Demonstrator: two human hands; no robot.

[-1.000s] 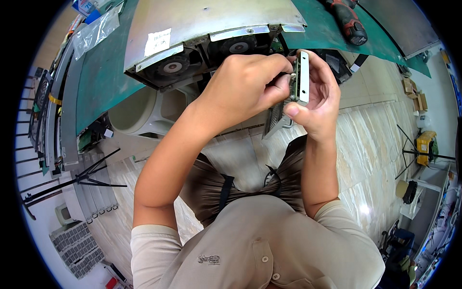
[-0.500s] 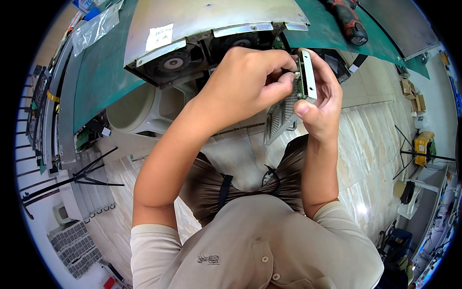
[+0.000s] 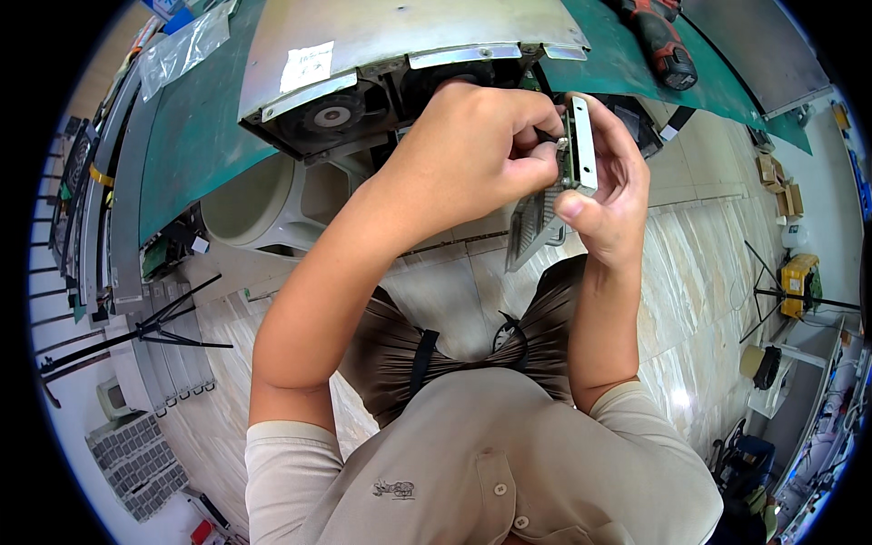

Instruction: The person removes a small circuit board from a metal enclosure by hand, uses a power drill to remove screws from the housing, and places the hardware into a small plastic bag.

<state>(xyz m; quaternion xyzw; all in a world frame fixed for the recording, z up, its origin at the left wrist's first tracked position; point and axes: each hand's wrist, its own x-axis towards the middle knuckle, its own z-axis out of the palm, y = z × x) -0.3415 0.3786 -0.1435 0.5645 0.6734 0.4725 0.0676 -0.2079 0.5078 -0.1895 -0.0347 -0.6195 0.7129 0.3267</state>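
Note:
My right hand (image 3: 610,195) grips a circuit board module with a silver metal bracket (image 3: 583,141), thumb on its near end and fingers behind. From the left, my left hand (image 3: 472,136) pinches a small dark cable plug (image 3: 545,136) against the board's inner side, beside a pale metal connector. My fingers partly hide the plug. Below the module hangs a grey perforated metal panel (image 3: 531,232); how it joins the module is not visible. Just beyond my left hand stands a metal case (image 3: 409,32) with black fans (image 3: 329,116) in its near side.
The case sits on a green-matted bench (image 3: 195,154). At the far right of the bench lies a red and black power drill (image 3: 663,45). A clear plastic bag (image 3: 186,54) is at the far left. Under the bench edge stands a pale plastic stool (image 3: 259,204); a black tripod (image 3: 150,327) is at left.
The view has shifted slightly. My left fingers have turned a little, showing more of the dark plug and pale connector. The right hand keeps its hold.

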